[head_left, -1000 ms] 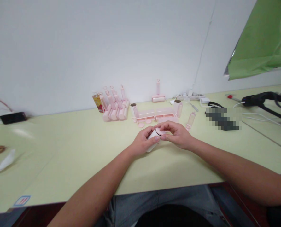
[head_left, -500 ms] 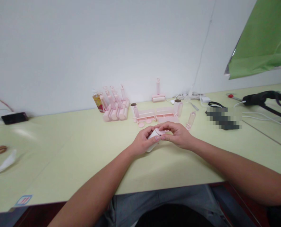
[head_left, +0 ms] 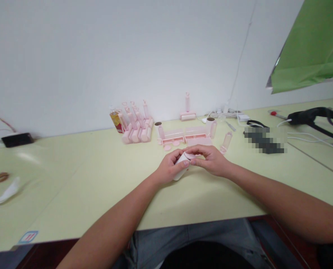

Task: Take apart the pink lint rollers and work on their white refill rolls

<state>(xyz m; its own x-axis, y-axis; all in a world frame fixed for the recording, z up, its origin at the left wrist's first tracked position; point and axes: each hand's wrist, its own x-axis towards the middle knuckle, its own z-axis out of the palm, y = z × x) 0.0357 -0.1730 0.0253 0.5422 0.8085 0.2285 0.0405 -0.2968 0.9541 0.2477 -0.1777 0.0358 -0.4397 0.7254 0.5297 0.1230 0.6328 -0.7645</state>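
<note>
Here's my left hand [head_left: 167, 168], curled snugly round the white roll [head_left: 179, 172], thumb along its near side. The roll sits between my two hands, over the near half of the table [head_left: 99, 179], its long axis slanting from near left to far right. At that far right end is a pale pink disc [head_left: 190, 155], and my right hand [head_left: 211, 161] is the nearer one to it: thumb and fingertips pinch its rim. A thin dark gap shows between disc and roll; at this size I can't tell how firmly the disc is seated.

Materials now, left to right along the far side: glossy pink rollers [head_left: 136, 133] bunched together, slim handles upright; a smooth white cylinder with a brown, cardboard-looking core [head_left: 158, 123]; two shallow pink trough-shaped housings, the left housing [head_left: 173, 140] beside the right housing [head_left: 198, 139], hard and plasticky; another cored cylinder [head_left: 210, 127] standing; then, right of them, a see-through pinkish handle [head_left: 227, 141], long and rounded, lying slanted.
</note>
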